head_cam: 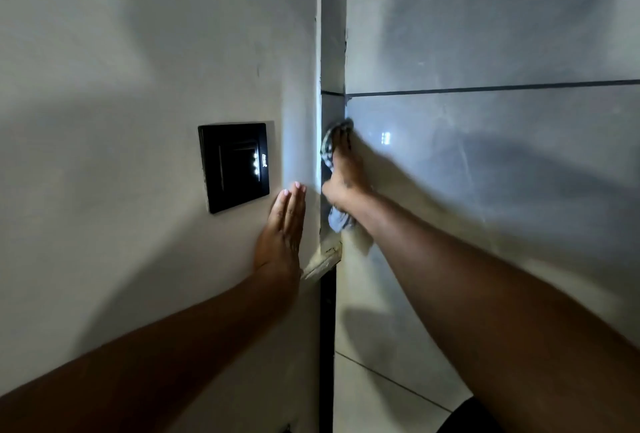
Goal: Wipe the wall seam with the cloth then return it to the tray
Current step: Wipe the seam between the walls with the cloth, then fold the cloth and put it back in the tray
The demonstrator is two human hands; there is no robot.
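Grey, patterned cloth (333,152) at the centre of the frame, pressed into the wall seam (331,69) just below the dark grout line (485,87). Held there by the right hand (343,176), fingers stretched upward along the seam on top of the cloth, palm closed around its lower part; one loose end of the cloth hanging out under the wrist. Right forearm coming in from the lower right corner of the frame, lying close to the glossy grey tiles (502,162) on the right side.

Left hand (282,228) open and flat against the pale painted wall (138,51), a little left of centre, fingers together and pointing up, holding nothing. Just beside its fingertips, to the upper left, a black switch plate (233,166) with three small white lights near its right edge. Between hand and seam, a narrow strip of bare wall.

Below the cloth, a chipped, rough piece at the wall edge (325,259), then a dark gap going down to the bottom of the frame. Tray not in view.
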